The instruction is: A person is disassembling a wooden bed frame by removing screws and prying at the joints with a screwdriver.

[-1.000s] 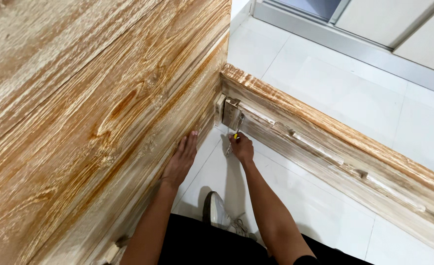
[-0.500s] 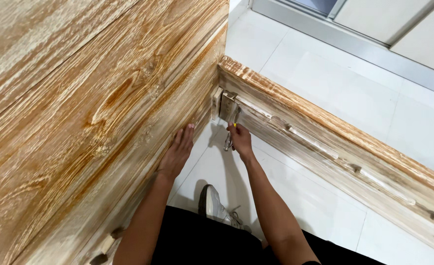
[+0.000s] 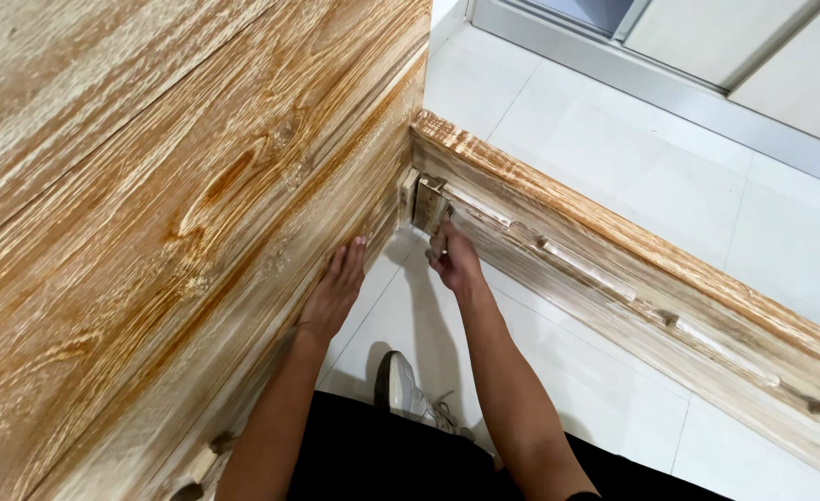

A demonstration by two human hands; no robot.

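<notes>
a white tiled floor point(image 3: 614, 158) carries everything here. standing on it are a tall wooden panel point(image 3: 150, 204) and a lower wooden rail point(image 3: 632, 278), which meet at a corner. a grey and white shoe point(image 3: 400, 385) rests on the tiles between them.

Home interior w/ white tile floor point(image 3: 605, 158), wood bed frame point(image 3: 614, 269).

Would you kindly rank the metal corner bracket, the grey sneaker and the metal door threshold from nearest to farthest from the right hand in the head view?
1. Metal corner bracket, just above the right hand, at the boards' corner.
2. Grey sneaker, below, on the tiles.
3. Metal door threshold, top right.
</notes>
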